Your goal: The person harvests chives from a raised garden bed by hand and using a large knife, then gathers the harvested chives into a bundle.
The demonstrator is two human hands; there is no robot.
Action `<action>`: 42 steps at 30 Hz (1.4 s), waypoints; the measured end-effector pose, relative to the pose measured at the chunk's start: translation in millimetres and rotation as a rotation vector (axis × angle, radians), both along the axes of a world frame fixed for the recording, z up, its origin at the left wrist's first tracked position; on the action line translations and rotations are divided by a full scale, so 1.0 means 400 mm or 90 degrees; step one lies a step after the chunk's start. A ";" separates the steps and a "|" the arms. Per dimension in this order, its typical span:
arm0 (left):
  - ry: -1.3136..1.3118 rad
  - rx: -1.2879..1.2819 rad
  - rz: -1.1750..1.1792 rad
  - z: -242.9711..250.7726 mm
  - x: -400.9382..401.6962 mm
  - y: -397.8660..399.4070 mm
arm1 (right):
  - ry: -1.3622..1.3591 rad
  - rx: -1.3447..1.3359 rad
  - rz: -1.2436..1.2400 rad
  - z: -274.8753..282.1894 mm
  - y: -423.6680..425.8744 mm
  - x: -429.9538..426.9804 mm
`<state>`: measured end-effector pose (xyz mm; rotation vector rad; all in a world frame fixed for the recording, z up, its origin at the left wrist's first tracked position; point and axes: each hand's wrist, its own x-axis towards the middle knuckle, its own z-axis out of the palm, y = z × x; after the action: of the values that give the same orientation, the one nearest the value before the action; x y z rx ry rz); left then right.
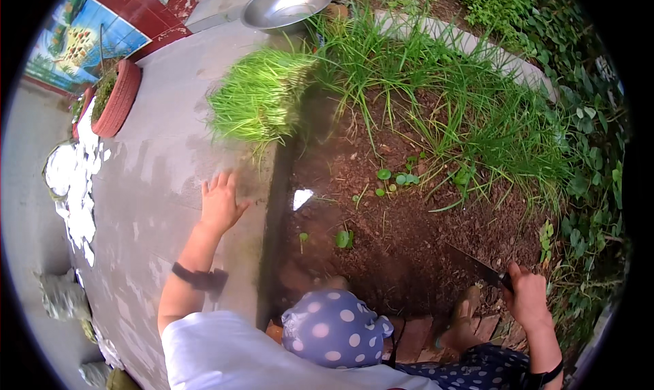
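My left hand (220, 201) is spread over the concrete ledge (245, 231), holding nothing. Just beyond it lies a large heap of cut green chives or similar grass-like leaves (255, 96), their pale cut ends towards the soil bed. In my right hand (529, 293), at the bed's lower right, is the dark handle of a knife (480, 267). Its long blade points up and left over the brown soil (409, 247). Uncut grass-like plants (449, 104) stand at the far side of the bed, away from both hands.
A steel basin (287, 7) stands beyond the heap. Red tyre planters (118, 99) are at the far left. Small round-leaved plants (343, 239) dot the soil. Bricks (416, 334) edge the near side; leafy vines (587, 185) line the right. A foot (466, 308) rests near the knife.
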<state>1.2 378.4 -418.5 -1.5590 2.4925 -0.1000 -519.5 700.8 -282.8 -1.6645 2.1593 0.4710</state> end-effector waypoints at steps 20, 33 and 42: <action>-0.094 0.300 0.157 -0.123 0.069 0.251 | -0.032 0.012 -0.103 0.101 0.031 0.090; -0.093 0.309 0.149 -0.157 0.097 0.270 | -0.096 0.133 0.048 0.005 -0.022 0.001; -0.117 0.348 0.206 -0.144 0.024 0.236 | -0.147 0.212 0.017 0.016 0.020 -0.014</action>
<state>10.9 472.6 -476.0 -1.5854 1.8784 0.4283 -524.9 708.7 -276.4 -1.4844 1.7836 0.5795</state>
